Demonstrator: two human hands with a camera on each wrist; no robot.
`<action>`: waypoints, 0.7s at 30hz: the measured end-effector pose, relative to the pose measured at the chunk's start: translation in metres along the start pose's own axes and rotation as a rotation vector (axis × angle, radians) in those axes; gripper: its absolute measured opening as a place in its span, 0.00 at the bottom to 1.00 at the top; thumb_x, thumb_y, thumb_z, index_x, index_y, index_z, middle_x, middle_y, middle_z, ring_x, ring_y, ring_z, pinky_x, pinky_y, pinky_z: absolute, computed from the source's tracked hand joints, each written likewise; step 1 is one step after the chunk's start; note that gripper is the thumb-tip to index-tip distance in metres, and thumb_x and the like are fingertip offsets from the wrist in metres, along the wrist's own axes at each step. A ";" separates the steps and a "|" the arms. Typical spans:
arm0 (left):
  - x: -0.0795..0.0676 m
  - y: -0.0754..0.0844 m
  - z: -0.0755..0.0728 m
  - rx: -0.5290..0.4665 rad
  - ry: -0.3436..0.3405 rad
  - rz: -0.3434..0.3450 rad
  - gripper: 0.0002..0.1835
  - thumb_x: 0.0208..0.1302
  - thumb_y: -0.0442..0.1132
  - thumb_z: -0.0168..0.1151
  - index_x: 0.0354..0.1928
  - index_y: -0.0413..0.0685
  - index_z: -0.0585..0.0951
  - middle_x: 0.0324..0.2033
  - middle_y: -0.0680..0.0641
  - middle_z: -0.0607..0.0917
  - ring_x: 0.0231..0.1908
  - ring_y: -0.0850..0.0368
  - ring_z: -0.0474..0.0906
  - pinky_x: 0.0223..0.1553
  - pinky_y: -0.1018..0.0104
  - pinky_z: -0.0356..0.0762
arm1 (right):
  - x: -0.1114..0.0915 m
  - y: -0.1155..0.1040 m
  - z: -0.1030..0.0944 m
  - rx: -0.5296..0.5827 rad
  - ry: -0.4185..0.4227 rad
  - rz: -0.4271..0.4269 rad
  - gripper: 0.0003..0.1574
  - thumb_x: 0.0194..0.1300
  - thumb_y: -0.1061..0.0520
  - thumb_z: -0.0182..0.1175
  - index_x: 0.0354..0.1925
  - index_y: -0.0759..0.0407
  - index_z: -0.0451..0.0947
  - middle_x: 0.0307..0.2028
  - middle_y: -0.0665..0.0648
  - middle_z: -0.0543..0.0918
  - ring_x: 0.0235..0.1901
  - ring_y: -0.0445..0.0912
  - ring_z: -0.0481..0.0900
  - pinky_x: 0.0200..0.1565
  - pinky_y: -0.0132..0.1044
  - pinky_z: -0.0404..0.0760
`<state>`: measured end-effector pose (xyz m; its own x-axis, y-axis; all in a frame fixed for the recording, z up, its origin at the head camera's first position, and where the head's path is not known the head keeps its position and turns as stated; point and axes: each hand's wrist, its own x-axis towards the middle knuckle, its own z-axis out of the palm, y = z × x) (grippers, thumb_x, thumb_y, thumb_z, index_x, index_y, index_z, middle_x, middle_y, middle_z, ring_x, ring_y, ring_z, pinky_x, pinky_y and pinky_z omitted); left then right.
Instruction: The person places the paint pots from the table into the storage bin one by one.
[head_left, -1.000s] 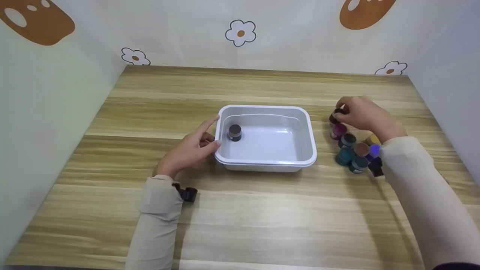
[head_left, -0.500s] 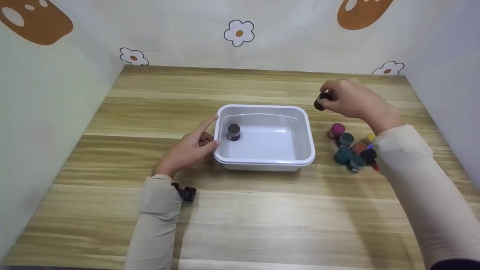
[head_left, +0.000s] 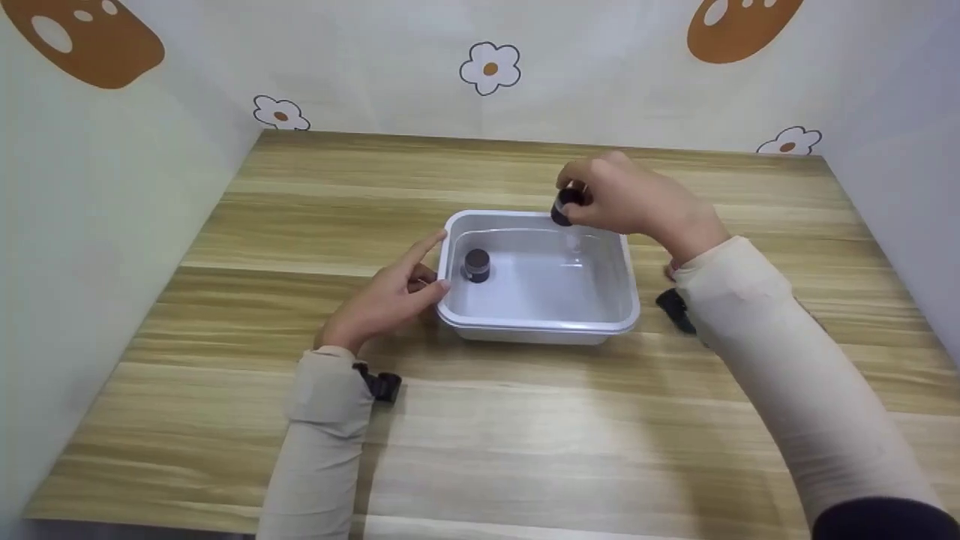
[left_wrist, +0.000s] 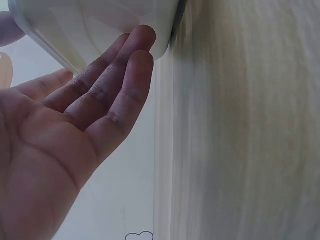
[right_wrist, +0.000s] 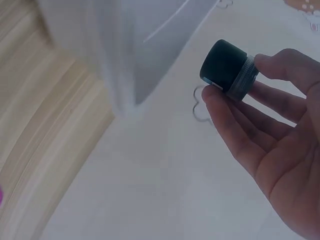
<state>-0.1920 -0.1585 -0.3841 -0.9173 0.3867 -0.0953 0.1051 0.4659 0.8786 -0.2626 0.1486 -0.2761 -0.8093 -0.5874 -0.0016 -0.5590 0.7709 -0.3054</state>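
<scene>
A white plastic tub stands on the wooden table, with one dark-capped small jar upright near its left wall. My left hand rests against the tub's left side, thumb and index fingertip at the rim. In the left wrist view its other fingers lie fairly straight by the outer wall. Over the tub's far rim, my right hand pinches a second small dark paint jar between thumb and fingers. In the right wrist view that jar shows a ribbed cap and a label edge.
My right sleeve hides most of the jars grouped right of the tub. A black wrist camera hangs below that sleeve, another at the left cuff. Flower-patterned walls border the wooden table.
My right hand has lifted the dark paint jar from the group at the right and carried it left to above the tub's far rim. My left hand stays at the tub.
</scene>
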 end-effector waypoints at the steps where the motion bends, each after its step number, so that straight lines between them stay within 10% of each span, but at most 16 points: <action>1: 0.000 0.000 0.000 0.002 -0.001 -0.001 0.39 0.70 0.47 0.59 0.78 0.63 0.53 0.47 0.38 0.82 0.50 0.47 0.78 0.52 0.54 0.75 | 0.004 -0.004 0.002 -0.005 -0.024 0.001 0.18 0.64 0.61 0.60 0.51 0.68 0.79 0.43 0.65 0.84 0.41 0.54 0.81 0.47 0.48 0.81; 21: -0.001 0.002 -0.001 -0.003 -0.011 -0.025 0.40 0.70 0.47 0.58 0.78 0.65 0.52 0.49 0.39 0.82 0.52 0.47 0.79 0.56 0.52 0.75 | 0.043 -0.048 0.032 -0.090 -0.232 -0.060 0.12 0.60 0.61 0.64 0.43 0.64 0.82 0.35 0.59 0.83 0.33 0.50 0.76 0.39 0.41 0.77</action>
<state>-0.1913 -0.1588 -0.3820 -0.9153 0.3838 -0.1225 0.0811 0.4734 0.8771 -0.2648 0.0782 -0.2915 -0.7171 -0.6653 -0.2077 -0.6266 0.7459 -0.2257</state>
